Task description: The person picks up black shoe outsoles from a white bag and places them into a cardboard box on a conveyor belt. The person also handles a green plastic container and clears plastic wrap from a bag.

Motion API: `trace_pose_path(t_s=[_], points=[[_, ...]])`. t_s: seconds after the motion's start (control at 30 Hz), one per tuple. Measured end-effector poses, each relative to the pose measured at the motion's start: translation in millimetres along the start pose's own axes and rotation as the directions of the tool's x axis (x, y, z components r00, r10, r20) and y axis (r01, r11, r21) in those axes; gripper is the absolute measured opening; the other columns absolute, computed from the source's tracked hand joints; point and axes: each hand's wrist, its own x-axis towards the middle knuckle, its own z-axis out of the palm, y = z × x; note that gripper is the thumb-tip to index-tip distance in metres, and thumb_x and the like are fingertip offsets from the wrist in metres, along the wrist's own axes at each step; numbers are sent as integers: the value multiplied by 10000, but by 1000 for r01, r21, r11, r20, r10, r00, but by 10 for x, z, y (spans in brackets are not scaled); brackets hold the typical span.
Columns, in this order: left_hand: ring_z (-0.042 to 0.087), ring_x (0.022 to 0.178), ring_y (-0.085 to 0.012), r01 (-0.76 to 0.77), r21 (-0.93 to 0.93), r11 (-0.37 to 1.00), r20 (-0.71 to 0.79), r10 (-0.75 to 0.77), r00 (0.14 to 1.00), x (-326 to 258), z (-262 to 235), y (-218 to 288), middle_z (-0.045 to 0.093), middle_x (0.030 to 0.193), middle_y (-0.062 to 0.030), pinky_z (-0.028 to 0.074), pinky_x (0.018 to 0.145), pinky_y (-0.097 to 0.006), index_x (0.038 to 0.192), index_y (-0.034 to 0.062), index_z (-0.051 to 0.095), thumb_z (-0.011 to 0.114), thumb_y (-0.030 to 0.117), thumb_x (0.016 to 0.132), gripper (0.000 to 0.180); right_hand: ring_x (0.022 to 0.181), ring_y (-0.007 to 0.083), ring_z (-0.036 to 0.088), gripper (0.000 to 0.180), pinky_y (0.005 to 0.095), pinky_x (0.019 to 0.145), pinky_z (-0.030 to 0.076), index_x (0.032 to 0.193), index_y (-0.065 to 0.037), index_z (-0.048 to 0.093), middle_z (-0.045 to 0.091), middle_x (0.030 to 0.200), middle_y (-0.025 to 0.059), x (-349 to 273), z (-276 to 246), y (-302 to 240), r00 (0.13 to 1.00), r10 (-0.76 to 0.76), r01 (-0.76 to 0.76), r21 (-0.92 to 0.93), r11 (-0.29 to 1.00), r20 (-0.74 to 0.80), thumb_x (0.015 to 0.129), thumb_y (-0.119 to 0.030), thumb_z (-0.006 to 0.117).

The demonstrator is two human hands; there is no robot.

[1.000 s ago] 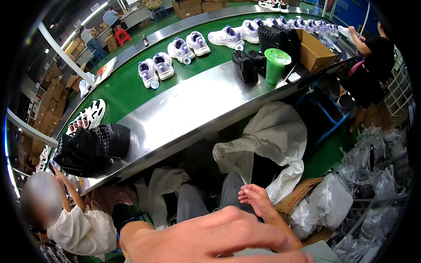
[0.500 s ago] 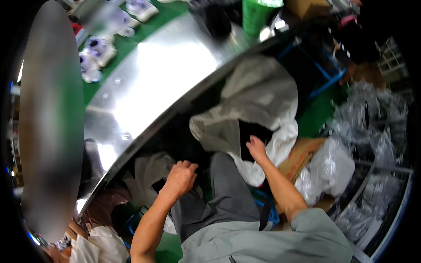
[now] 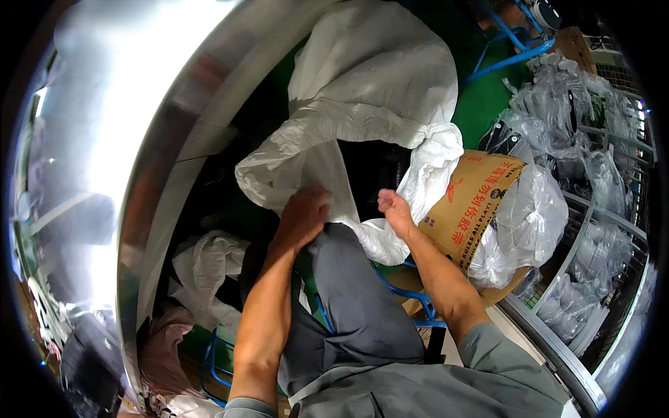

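Observation:
A large white woven sack (image 3: 376, 63) stands before my knees, its mouth gaping toward me and its rim folded back. Dark contents inside are too dim to name. My left hand (image 3: 305, 214) is at the near left side of the mouth, over the white cloth; its fingers are curled but blurred. At the near right of the mouth, my right hand (image 3: 395, 210) is closed with fingers curled in; whether it pinches anything is hidden. A second, smaller white sack (image 3: 205, 268) lies open by my left leg.
A shiny metal table (image 3: 150, 174) curves along the left. Right of the sack sits a brown cardboard box (image 3: 453, 216) with clear plastic bags (image 3: 526, 216) against it. A metal rack (image 3: 557, 292) holding plastic-wrapped items stands at far right. Blue stool legs (image 3: 512, 56) show behind.
My view has swung down and right toward the sack. The left hand has moved from beside my leg to the sack's mouth; the right hand stays near the mouth's right side.

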Motion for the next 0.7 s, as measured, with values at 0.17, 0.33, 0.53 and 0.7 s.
trace_pose_path(t_s=[0.17,0.33,0.53,0.7], points=[[570,1225,-354,349,96,932,451,-354,819,104,62,49,622,1311,-151,434,1062,-440,1298,94,611,471,366,1001,426,1073,206,604,458,322,924,499,1322,56,512,619,1200,125,271,14,183,943,137,-202,-193,960,-304,870,27,584],[590,1208,-346,399,295,868,470,-495,731,245,-81,95,639,1291,-141,444,1052,-454,1258,141,649,452,442,997,445,1014,427,652,321,497,890,529,1105,12,635,680,1036,280,202,-63,191,945,50,-276,-708,650,-322,819,-130,599],[614,1173,-344,412,292,863,450,-504,737,218,-195,139,664,1251,-132,479,1000,-464,1148,139,702,491,508,957,466,1059,370,671,253,453,909,541,1015,-27,688,711,1077,197,-173,-229,-163,909,366,-319,-895,311,-197,824,-189,652],[629,1147,-337,361,233,903,431,-429,794,189,-158,160,685,1204,-123,493,971,-463,1149,154,711,573,442,912,398,1001,402,668,289,483,866,541,1023,-22,640,699,1017,223,-250,-215,225,961,16,-239,-802,548,-276,794,-183,711]])
